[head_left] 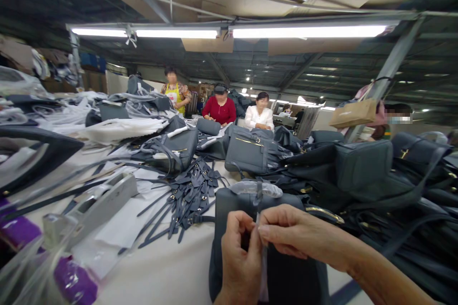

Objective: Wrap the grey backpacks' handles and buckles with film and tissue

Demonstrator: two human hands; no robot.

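Observation:
A dark blue-grey handbag [293, 281] stands on the table right before me. Clear wrapping covers its top handle [236, 188]. A narrow strap [258, 198] runs over that handle and down the front of the bag, where a thin whitish strip [264, 274] hangs below my fingers. My left hand [241, 252] is closed, its thumb and fingers pinching at the strap. From the right, my right hand [289, 229] pinches the same spot, fingertips against those of the left. What exactly lies between the fingertips is partly hidden.
Small dark straps with metal rings [195, 190] lie piled left of the bag. More dark bags [246, 150] crowd the back and right. A grey tape dispenser [93, 205] and purple packages [75, 279] are at left. Several people [219, 107] sit or stand across the table.

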